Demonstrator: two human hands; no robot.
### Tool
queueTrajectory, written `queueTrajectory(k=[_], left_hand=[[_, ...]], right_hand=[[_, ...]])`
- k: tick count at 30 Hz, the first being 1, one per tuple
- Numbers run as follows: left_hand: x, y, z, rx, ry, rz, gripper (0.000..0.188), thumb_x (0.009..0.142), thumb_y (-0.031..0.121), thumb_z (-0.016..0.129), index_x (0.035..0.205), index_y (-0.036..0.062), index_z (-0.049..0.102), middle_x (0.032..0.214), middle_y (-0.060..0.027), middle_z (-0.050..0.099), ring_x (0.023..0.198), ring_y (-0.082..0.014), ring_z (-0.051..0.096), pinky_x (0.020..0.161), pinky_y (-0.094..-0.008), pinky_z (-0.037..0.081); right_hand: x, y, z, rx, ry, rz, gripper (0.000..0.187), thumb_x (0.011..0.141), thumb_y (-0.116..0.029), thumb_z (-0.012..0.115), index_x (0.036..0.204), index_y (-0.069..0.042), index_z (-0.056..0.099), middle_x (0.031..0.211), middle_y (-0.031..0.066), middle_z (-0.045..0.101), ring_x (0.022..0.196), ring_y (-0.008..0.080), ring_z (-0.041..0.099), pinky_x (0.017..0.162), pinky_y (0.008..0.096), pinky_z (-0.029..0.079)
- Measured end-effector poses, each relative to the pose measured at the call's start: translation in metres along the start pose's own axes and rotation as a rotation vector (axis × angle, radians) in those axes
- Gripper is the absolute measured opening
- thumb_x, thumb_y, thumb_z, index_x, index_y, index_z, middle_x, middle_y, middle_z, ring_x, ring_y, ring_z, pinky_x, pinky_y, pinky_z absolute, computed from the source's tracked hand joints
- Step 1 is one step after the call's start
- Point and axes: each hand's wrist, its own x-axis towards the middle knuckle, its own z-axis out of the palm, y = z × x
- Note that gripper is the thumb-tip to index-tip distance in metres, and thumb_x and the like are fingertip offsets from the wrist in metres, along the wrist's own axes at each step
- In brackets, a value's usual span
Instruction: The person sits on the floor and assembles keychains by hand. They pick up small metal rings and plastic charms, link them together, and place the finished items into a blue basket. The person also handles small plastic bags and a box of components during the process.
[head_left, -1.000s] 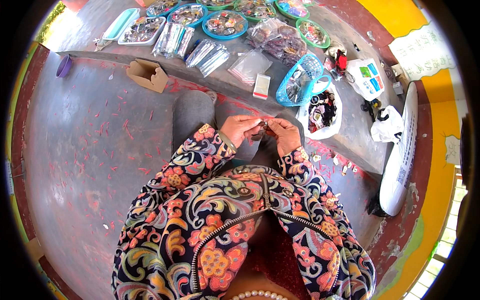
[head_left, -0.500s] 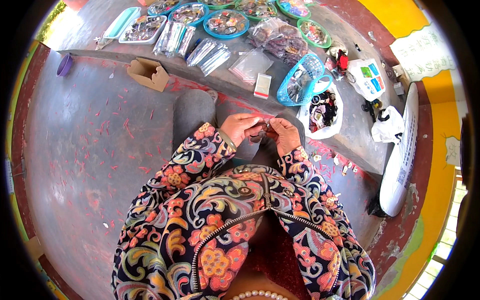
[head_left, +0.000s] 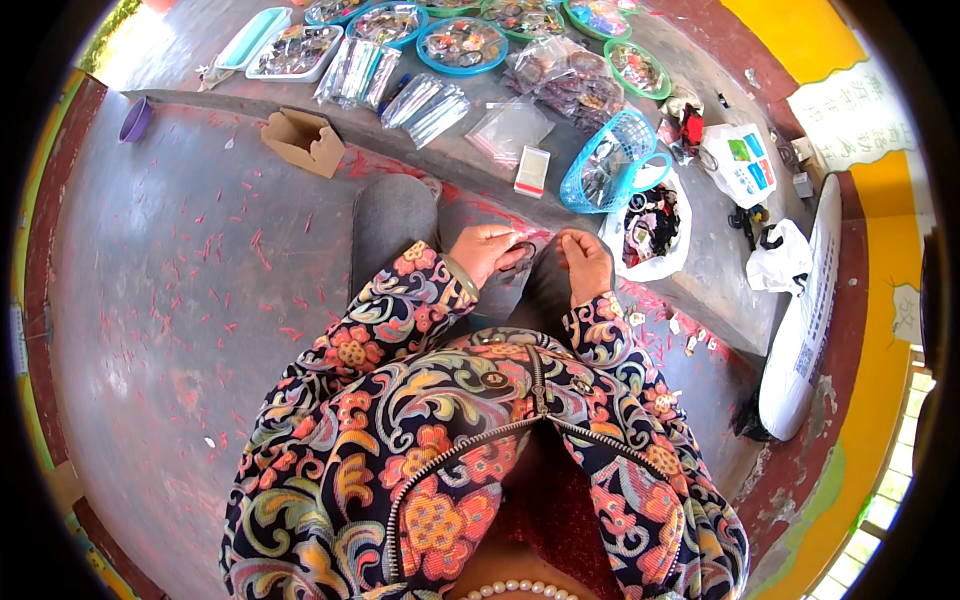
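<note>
In front of my knees, my left hand pinches a small dark loop that looks like a hair tie. A short distance to its right, my right hand is raised with thumb and fingertips pressed together. Whatever those fingertips hold, if anything, is too small to make out. The two hands are apart, with a gap between their fingertips.
On the raised ledge ahead stand a blue basket, a white bag of dark items, clear plastic bags and a small white box. Behind are round trays. A cardboard box and purple bowl stand left.
My hands were together at the dark loop. Now my right hand has drawn away to the right, while the loop stays in my left hand. The view has shifted slightly.
</note>
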Motion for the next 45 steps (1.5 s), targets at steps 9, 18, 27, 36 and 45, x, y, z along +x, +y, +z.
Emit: queueTrajectory(k=[9,18,27,36,45], left_hand=[[0.004,-0.008,-0.003,0.448,-0.033,0.180,0.018,0.083,0.008,0.049,0.089,-0.0046,0.059,0.073,-0.0074,0.061,0.064,-0.0087,0.056,0.057,-0.0209,0.044],[-0.006,0.003,0.003,1.015,-0.078,0.433,0.020,0.078,0.011,0.051,0.094,0.0012,0.058,0.077,-0.0176,0.059,0.069,-0.0241,0.059,0.063,-0.0306,0.044],[-0.007,0.003,0.004,1.215,-0.144,0.576,0.014,0.076,0.009,0.049,0.085,0.0023,0.058,0.072,-0.0186,0.056,0.069,-0.0350,0.054,0.059,-0.0380,0.042],[-0.004,-0.002,0.001,1.254,-0.180,0.647,0.014,0.075,0.007,0.049,0.085,0.0030,0.058,0.070,-0.0164,0.057,0.067,-0.0331,0.055,0.058,-0.0374,0.043],[-0.003,-0.006,-0.001,1.256,-0.166,0.683,0.012,0.075,0.006,0.049,0.083,0.0026,0.058,0.068,-0.0173,0.056,0.065,-0.0343,0.054,0.057,-0.0369,0.043]], right_hand=[[-0.024,-0.041,0.024,-0.680,-0.009,-0.888,0.010,0.068,-0.012,0.059,0.078,-0.010,0.062,0.078,0.0045,0.058,0.078,0.0233,0.054,0.069,0.0343,0.039],[-0.025,-0.043,0.022,-0.851,-0.042,-0.973,0.009,0.068,-0.011,0.059,0.077,-0.010,0.062,0.077,0.0040,0.058,0.076,0.0229,0.054,0.070,0.0338,0.039],[-0.025,-0.042,0.023,-0.931,-0.065,-0.998,0.004,0.067,-0.009,0.057,0.071,-0.009,0.057,0.074,0.0046,0.056,0.073,0.0238,0.053,0.068,0.0348,0.038],[-0.025,-0.036,0.021,-0.839,-0.047,-0.845,0.004,0.064,-0.009,0.057,0.067,-0.009,0.055,0.071,0.0048,0.055,0.073,0.0249,0.052,0.064,0.0356,0.038],[-0.024,-0.036,0.023,-0.833,-0.028,-0.861,0.006,0.061,-0.008,0.059,0.068,-0.008,0.057,0.069,0.0056,0.055,0.070,0.0253,0.052,0.062,0.0351,0.039]])
